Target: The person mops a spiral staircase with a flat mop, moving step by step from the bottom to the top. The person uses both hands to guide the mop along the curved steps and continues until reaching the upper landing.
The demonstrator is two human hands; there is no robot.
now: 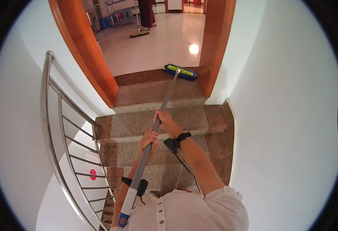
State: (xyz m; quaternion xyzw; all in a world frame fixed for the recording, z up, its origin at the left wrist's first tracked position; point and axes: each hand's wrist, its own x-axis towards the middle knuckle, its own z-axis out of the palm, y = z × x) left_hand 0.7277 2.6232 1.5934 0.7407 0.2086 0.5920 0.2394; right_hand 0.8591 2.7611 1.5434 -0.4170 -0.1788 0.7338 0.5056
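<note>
Both hands grip the grey pole (146, 153) of a flat mop. My right hand (163, 117) is the upper one, closed around the pole. Just below it, my left hand (149, 140) wraps the same pole. At the far end, the blue and green mop head (183, 72) rests on the brown stone threshold (140, 76) of the doorway, close to the right door frame. The pole's white and blue end (123, 219) lies by my left forearm, against my shirt. Each wrist wears a black strap with a small device and a cable.
Stone steps (160, 121) lead up to an orange wooden door frame (85, 57). A steel railing (46, 115) curves along the left; a white wall (278, 109) stands right. Beyond the door, a person (146, 14) stands by another mop (139, 34) on the pale floor, near a metal rack (120, 11).
</note>
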